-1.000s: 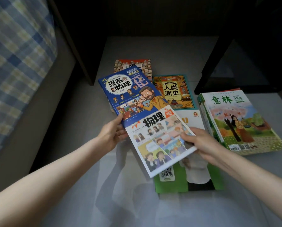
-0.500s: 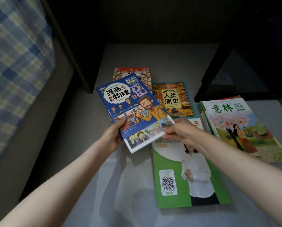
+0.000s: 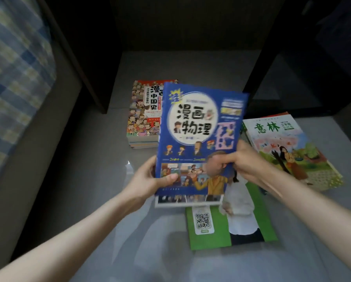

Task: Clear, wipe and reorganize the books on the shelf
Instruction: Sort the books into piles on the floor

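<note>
Since half a second ago the blue physics book (image 3: pixel 197 123) has turned from a slanted position to nearly straight, so its left edge now runs almost up and down. The second book (image 3: pixel 188 201) under it has slid in, and only a pale strip of it shows below the blue bottom edge.

Both hands carry this pair above the grey surface (image 3: pixel 101 169). The left hand (image 3: pixel 150 178) grips the lower left edge, with the thumb laid on the cover and the fingers behind. The right hand (image 3: pixel 239 161) grips the right edge a little higher, with the thumb on the cover and the fingers curled behind. The cover is slightly blurred.

In view, the top left corner of the blue book overlaps the red history stack (image 3: pixel 144 115), which lies flat at the mouth of the dark shelf; whether they touch, I cannot tell. The right edge of the blue book comes near the left edge of the magazine stack (image 3: pixel 288 151). The lower right corner hangs over the green workbook (image 3: pixel 211 237), which lies flat with its long edges a little slanted.

Bare grey surface shows to the left of the held books, up to the bed side with the checked cloth (image 3: pixel 13 78). It shows also deeper in the shelf behind the red stack, between the left upright (image 3: pixel 85 68) and the right upright (image 3: pixel 258 78).
</note>
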The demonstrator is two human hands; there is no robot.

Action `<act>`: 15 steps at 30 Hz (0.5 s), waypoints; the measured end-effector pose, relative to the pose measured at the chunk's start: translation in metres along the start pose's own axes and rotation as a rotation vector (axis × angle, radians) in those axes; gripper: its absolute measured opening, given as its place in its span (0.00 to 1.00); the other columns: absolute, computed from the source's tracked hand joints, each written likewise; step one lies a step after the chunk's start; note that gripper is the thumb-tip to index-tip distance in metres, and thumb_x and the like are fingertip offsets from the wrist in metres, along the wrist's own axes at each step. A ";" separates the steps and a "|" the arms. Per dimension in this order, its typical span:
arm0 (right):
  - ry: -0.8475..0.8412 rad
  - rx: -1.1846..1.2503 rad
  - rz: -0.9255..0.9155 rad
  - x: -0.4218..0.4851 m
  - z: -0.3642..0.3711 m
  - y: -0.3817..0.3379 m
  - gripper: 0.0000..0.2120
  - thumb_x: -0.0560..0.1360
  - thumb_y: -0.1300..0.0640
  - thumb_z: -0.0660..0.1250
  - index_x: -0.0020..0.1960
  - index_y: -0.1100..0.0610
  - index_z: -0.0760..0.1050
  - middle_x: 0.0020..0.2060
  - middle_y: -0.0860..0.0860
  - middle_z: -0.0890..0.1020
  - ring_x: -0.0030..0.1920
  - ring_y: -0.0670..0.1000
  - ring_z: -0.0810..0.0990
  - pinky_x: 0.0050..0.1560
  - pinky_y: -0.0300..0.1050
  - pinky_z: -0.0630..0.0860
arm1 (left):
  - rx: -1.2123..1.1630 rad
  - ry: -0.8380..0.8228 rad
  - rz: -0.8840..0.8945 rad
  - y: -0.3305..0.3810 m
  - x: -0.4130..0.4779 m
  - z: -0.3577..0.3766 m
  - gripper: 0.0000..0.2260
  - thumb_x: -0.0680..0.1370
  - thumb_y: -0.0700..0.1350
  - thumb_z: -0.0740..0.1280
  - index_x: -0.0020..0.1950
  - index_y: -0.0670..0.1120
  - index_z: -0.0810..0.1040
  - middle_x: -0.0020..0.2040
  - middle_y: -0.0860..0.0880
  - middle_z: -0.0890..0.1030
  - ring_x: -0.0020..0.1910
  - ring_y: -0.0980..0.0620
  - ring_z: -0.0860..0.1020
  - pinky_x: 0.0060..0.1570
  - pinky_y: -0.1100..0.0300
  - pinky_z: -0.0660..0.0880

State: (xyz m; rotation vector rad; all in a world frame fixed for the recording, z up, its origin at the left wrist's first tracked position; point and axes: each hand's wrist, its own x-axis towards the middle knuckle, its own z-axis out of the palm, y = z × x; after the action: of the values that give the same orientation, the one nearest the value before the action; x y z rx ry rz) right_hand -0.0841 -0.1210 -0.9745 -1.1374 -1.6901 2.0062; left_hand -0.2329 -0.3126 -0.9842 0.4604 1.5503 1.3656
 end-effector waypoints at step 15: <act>0.118 -0.251 -0.247 -0.034 -0.058 0.025 0.19 0.67 0.69 0.75 0.51 0.50 0.78 0.48 0.44 0.84 0.51 0.45 0.82 0.53 0.46 0.77 | 0.128 -0.008 0.319 0.028 0.041 0.064 0.32 0.62 0.29 0.75 0.64 0.41 0.72 0.54 0.48 0.83 0.51 0.53 0.82 0.44 0.61 0.80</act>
State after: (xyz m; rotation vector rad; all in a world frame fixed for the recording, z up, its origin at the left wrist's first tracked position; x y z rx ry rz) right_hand -0.0142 -0.1099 -0.9850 -1.0392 -1.9531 1.5840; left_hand -0.2063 -0.2380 -0.9688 0.8197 1.6122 1.5047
